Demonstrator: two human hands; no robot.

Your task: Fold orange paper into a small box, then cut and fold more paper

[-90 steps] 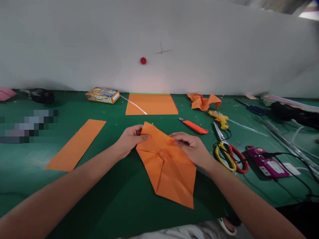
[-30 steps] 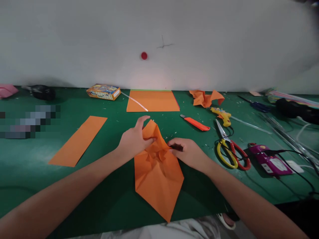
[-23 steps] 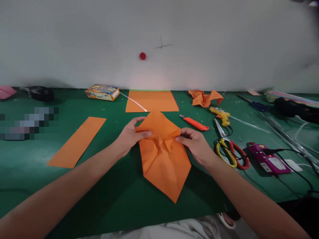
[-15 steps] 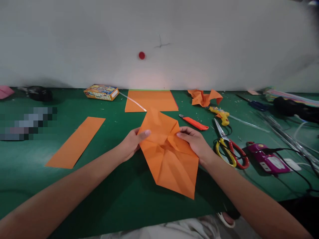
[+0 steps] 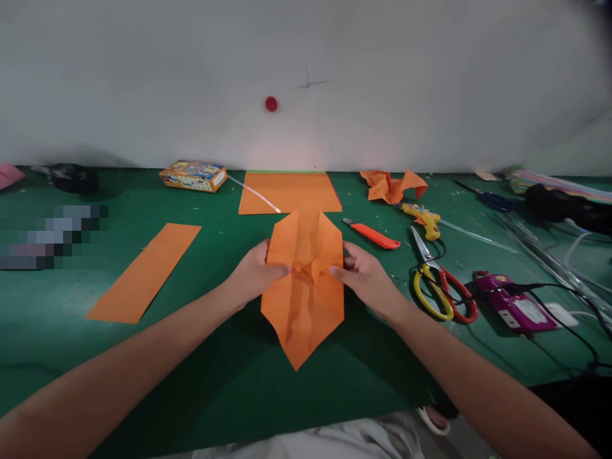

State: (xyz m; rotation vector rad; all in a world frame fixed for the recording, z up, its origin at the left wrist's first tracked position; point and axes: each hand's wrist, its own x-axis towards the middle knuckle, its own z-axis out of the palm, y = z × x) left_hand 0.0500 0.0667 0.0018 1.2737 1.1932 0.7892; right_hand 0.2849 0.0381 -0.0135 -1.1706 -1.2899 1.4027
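A creased sheet of orange paper (image 5: 306, 312) hangs between my hands above the near part of the green table. Its lower end comes to a point, and folds gather around its middle. My left hand (image 5: 255, 273) pinches the left edge, thumb on the front face and fingers behind. On the opposite edge my right hand (image 5: 367, 277) grips in the same way, thumb pressed near the central crease. The fingertips behind the paper are partly hidden.
Flat orange sheets (image 5: 287, 191) and a crumpled orange piece (image 5: 392, 186) lie at the back. An orange strip (image 5: 146, 274) rests left. Rightward are a red utility knife (image 5: 373, 234), a yellow glue gun (image 5: 423, 220), scissors (image 5: 440, 287) and a purple corded device (image 5: 516, 303). A small box (image 5: 194, 176) stands back left.
The orange paper has been turned so its point faces down and its creases run upright. Both thumbs have moved lower and inward toward its middle. The other things stay put.
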